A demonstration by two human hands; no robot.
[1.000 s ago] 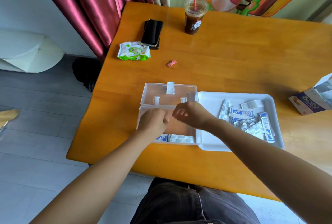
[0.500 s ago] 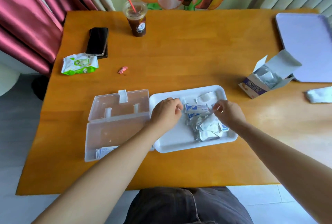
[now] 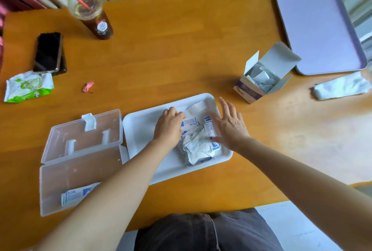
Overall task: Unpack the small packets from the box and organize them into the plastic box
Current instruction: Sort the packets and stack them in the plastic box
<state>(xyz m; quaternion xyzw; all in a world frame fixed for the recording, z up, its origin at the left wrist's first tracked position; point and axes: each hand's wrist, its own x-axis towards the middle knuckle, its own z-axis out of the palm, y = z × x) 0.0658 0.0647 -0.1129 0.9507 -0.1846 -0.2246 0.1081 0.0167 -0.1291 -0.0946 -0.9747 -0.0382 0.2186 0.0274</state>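
Head view, mid-frame: the packets lie heaped on the right side of the tray; the left hand curls its fingers round some at the top, and the right hand lies flat on the rest, fingers spread, holding nothing. They look light, thin, bendy and slippery, so pinching a few by their edges should work best. Lower left, the plastic box is open with a few in its near corner, and the card box at right looks to have more inside.
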